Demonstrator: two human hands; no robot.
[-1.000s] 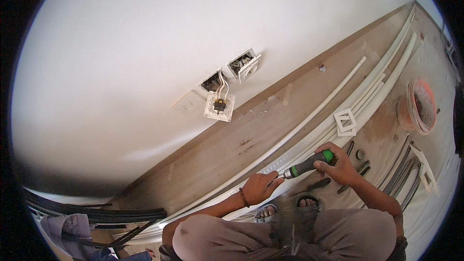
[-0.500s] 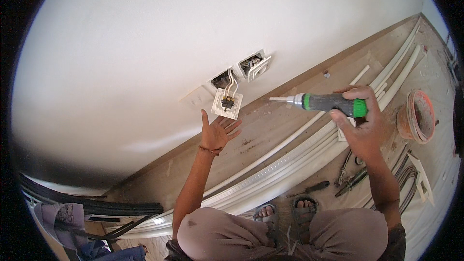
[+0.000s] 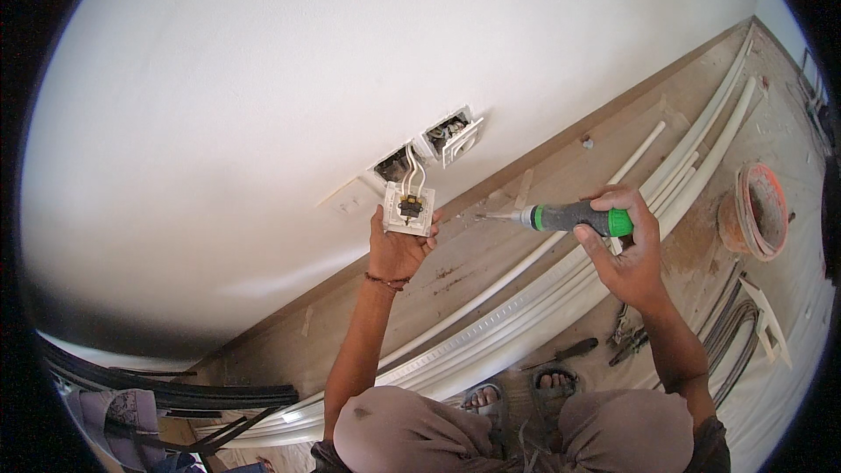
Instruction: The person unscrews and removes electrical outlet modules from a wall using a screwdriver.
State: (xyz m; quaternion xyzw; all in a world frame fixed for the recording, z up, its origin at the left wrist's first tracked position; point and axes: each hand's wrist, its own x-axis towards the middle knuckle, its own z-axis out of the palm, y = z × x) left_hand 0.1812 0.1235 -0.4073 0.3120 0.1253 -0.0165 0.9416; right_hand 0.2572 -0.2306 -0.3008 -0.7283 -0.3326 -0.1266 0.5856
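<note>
Low against the white wall (image 3: 263, 105), just under the open wall box (image 3: 394, 162), left hand (image 3: 396, 250) clamped on the wired switch module (image 3: 408, 208) — directly left of the screwdriver (image 3: 561, 216), gripped shut in the right hand (image 3: 626, 254), shaft lying level, tip aimed straight at the module, well apart.

No packages, labels, signs or screens in view. Nothing boxed or wrapped on the floor, nothing printed on the wall.
</note>
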